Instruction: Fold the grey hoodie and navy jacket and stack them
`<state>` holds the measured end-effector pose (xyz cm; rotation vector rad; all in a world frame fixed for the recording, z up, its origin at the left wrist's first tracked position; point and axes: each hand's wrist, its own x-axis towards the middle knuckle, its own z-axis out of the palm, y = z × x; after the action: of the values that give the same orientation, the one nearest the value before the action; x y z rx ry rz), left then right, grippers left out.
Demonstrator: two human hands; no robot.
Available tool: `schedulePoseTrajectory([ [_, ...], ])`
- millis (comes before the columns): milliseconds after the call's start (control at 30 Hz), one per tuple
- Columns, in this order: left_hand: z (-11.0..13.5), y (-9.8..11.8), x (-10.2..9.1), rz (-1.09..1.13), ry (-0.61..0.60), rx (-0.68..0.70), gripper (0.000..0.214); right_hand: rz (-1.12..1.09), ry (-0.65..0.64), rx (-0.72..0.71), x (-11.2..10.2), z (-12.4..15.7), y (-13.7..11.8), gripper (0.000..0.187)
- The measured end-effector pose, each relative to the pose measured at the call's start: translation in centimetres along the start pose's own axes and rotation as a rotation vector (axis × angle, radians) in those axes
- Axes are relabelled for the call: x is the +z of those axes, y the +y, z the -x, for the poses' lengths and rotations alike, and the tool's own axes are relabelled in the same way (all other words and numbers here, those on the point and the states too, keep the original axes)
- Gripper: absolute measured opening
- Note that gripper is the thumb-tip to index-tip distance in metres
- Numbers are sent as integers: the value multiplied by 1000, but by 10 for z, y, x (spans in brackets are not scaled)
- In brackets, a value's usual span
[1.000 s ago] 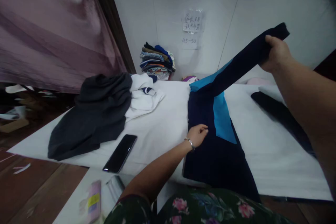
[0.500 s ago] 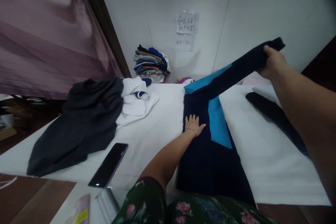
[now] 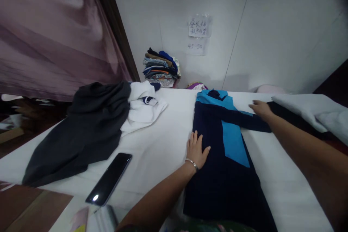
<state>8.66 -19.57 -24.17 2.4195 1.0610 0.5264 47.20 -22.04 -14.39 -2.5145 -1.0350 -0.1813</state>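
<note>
A navy track top with bright blue panels (image 3: 217,185) lies flat on a white-covered table (image 3: 160,141), its collar towards the wall. My left hand (image 3: 196,149) rests palm down on the top's left side, fingers spread. One navy sleeve (image 3: 244,120) stretches out to the right across the table. My right hand (image 3: 261,110) lies open at the sleeve's upper edge near its far end, and my forearm hides part of the sleeve. Neither hand grips the cloth.
To the left lie a dark grey garment (image 3: 81,141), a white garment (image 3: 144,110) and a black smartphone (image 3: 108,179). A folded white cloth (image 3: 307,110) lies at the right. Several folded clothes (image 3: 160,67) stand against the wall behind the table.
The sleeve has come down from the raised diagonal to lie flat across the top. My right hand has dropped and moved in towards the collar. My left hand has shifted slightly nearer me.
</note>
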Motion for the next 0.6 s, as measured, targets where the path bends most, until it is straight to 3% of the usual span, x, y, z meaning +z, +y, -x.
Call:
schedulePoseTrajectory([
  [167,15,6,-5,73,142,163,31,-39,-198,-231,62,-17,-99,48],
  [300,14,8,-4,25,16,188,7,29,-255,-271,101,-26,-154,63],
  [400,13,7,0,-15,-66,182,13,92,-262,-212,120,-39,-175,69],
  [533,15,3,4,0,-108,179,14,127,-270,-159,133,-57,-177,39],
  [600,16,2,6,17,-118,188,14,126,-243,-129,138,-63,-170,36],
])
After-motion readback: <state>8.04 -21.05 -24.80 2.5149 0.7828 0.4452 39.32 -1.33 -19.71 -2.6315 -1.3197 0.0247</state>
